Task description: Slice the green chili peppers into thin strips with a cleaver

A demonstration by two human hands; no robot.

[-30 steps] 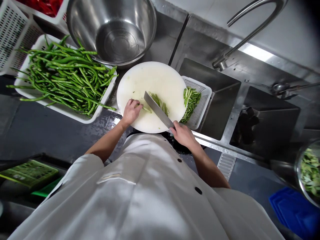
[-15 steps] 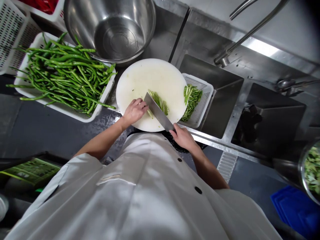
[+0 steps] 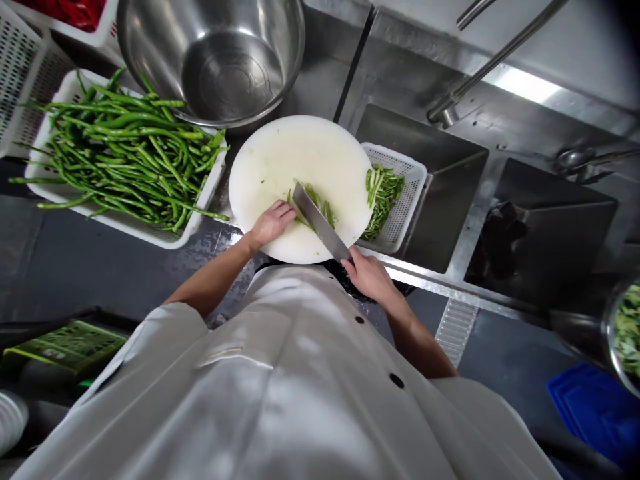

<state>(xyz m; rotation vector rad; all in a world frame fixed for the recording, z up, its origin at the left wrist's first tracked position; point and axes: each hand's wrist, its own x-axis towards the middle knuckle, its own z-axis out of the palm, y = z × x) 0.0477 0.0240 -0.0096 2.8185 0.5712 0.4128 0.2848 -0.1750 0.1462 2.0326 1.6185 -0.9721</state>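
I am recording the cutting board lying centrally, the knife crossing it, strips sitting both sides of the blade. Left: the crate is holding peppers; behind, left of centre, a bowl is standing. Right: a basket is sitting at the sink's left end, the faucet standing behind.

A round white cutting board is open along its far edge, a broad steel-bladed cleaver crossing its near-right edge.
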